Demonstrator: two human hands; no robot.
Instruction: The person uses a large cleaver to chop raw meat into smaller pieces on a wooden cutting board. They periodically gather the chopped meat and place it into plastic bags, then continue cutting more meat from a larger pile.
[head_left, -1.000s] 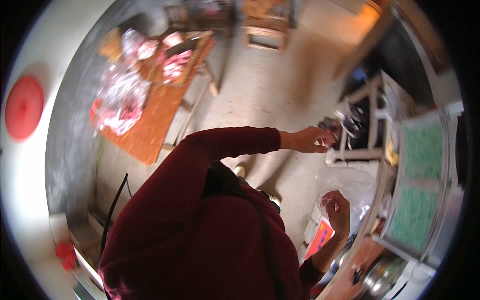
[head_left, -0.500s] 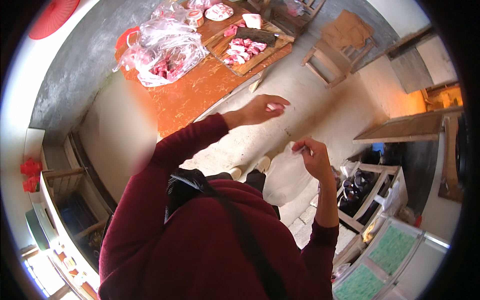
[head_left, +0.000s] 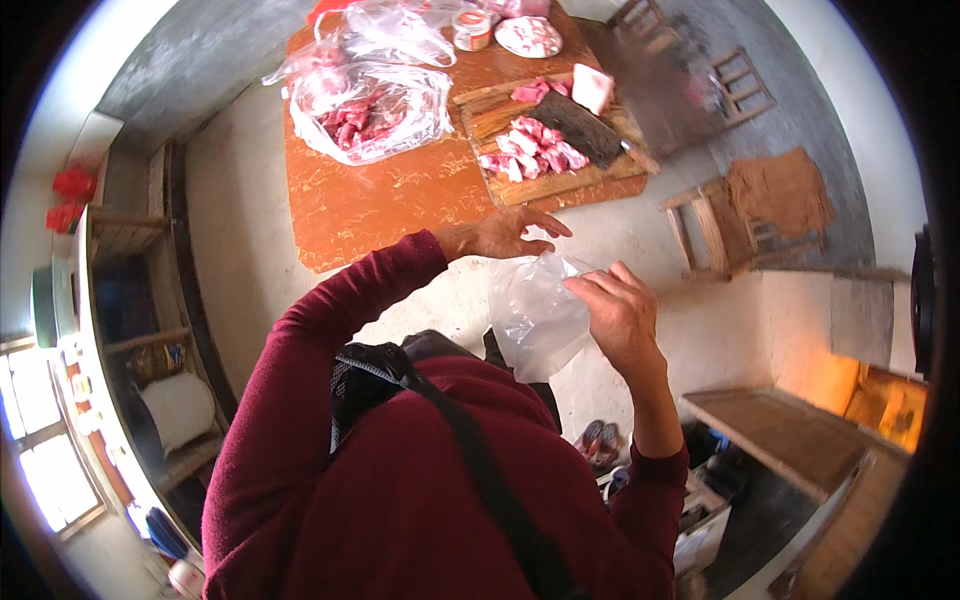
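A thin clear plastic bag (head_left: 540, 315) hangs in front of my body, with its upper edge pinched in my right hand (head_left: 622, 312). My left hand (head_left: 500, 235) is just above the bag's top edge, thumb and fingers apart; whether the thumb touches the plastic I cannot tell. Beyond my hands, chunks of raw meat (head_left: 532, 148) lie on a wooden cutting board (head_left: 500, 187). A dark, broad-bladed cleaver (head_left: 580, 132) rests there beside them, along with a pale block of meat (head_left: 592, 88).
On the orange-brown table (head_left: 390, 205), an open plastic bag (head_left: 435, 110) holds red meat. A plate of meat (head_left: 530, 37) and a jar (head_left: 472, 30) stand at the back. To the right is a wooden chair (head_left: 710, 225) with a brown cloth; shelves (head_left: 155, 340) line the left.
My right hand has raised the bag toward my left hand, and the two are closer together. My left hand's fingers have spread. The view has turned, bringing the table more into the middle.
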